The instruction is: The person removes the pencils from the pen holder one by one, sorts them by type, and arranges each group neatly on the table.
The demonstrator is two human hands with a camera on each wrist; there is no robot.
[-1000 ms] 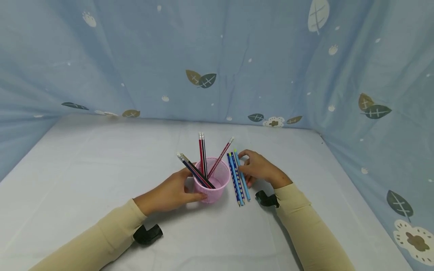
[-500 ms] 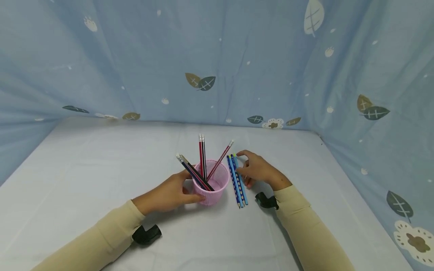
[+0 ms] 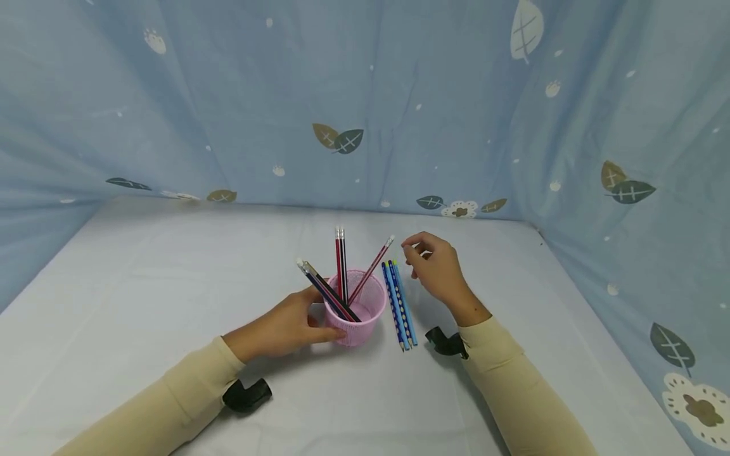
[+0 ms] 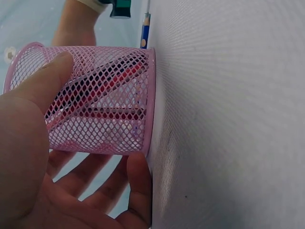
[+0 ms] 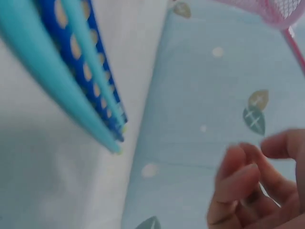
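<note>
My left hand grips the side of a pink mesh pencil cup, thumb in front and fingers round the back. In the left wrist view, the cup's mesh wall shows pencils through it. Several striped pencils lean in the cup: red and black ones upright, a dark bundle tilted left, a red one tilted right. Right of the cup, several light blue and dotted dark blue pencils lie side by side. My right hand is raised beyond their far right end, fingers loosely bent, holding nothing.
A white cloth covers the table. Blue leaf-print curtains hang along the back and right side. Black wrist mounts sit under both sleeves.
My right hand has left the blue pencils and lifted up and away from them. Those pencils now lie closer together. My left hand stays on the cup.
</note>
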